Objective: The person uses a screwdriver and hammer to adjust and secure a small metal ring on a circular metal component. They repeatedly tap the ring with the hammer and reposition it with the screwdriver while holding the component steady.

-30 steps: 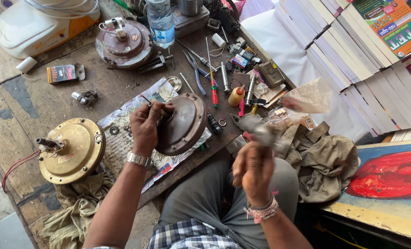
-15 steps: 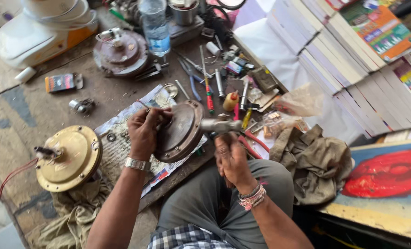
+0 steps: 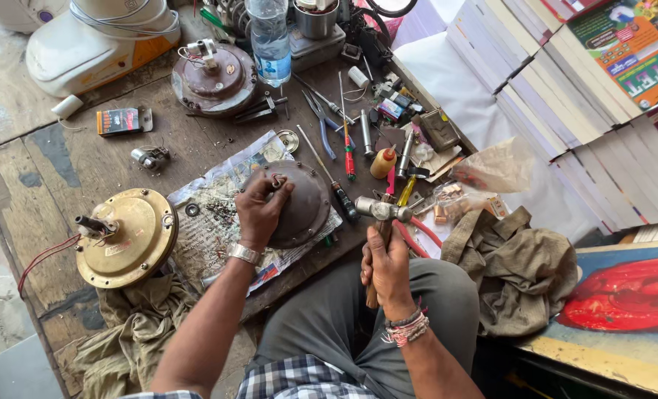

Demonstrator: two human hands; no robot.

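Worn wooden table strewn with repair tools, seen from above. Left hand grips the near rim of a dark domed motor cover, fingers curled over its edge, holding it tilted on a sheet of newspaper. Right hand is wrapped tight around a wooden-handled hammer, whose metal head hangs just right of the cover. For a clean blow, the cover is best kept pinned firmly, with the left fingers clear of the strike point and the hammer head square to the rim. Left of the left hand lies a brass-coloured motor housing; beyond both hands lie screwdrivers. Underside of the cover is hidden; small scattered parts on the newspaper are too small to identify.
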